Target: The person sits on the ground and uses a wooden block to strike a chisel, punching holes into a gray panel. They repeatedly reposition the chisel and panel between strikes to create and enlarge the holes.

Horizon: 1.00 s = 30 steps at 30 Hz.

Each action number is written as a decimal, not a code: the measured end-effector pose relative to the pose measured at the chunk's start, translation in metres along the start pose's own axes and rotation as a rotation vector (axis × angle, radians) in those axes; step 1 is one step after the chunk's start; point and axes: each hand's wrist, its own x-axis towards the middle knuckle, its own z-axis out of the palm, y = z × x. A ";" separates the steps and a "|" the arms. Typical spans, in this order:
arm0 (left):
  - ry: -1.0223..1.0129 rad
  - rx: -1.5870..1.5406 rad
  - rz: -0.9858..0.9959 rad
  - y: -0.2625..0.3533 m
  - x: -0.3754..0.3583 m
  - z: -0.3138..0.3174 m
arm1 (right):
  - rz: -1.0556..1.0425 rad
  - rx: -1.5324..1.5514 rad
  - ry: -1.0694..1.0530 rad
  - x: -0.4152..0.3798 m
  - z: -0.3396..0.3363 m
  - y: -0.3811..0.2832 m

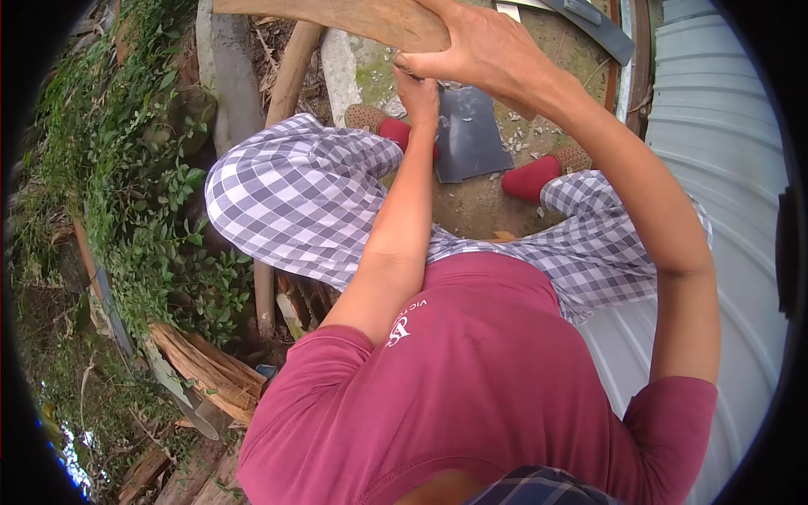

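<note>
My right hand (497,50) is wrapped round the end of a thick piece of wood (353,18) at the top of the view, its thumb stretched along the underside. The wood runs off to the upper left. Just below that thumb is my left hand (417,94), closed, with its fingertips partly hidden; what it holds cannot be made out. A dark grey flat slab (473,135) lies on the ground beside my left hand, between my feet. Pale chips are scattered on and around it.
A red shoe (532,178) is right of the slab, another (394,131) left of it. Corrugated metal sheeting (715,126) runs down the right. Leafy plants (160,194), a long pole (290,76) and split wood (210,370) lie left. A grey curved piece (593,29) is at top right.
</note>
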 end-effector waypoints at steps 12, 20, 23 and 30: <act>-0.030 0.000 0.117 0.008 -0.002 0.005 | -0.020 -0.125 0.066 -0.003 0.015 0.028; -0.033 -0.039 0.078 0.020 -0.008 0.001 | 0.044 -0.007 0.061 -0.005 -0.006 0.018; -0.023 -0.042 0.060 0.024 -0.003 0.003 | 0.008 0.027 0.156 -0.009 0.006 0.016; -0.013 -0.090 0.088 0.008 0.006 -0.007 | 0.165 -0.067 0.009 -0.024 0.020 0.052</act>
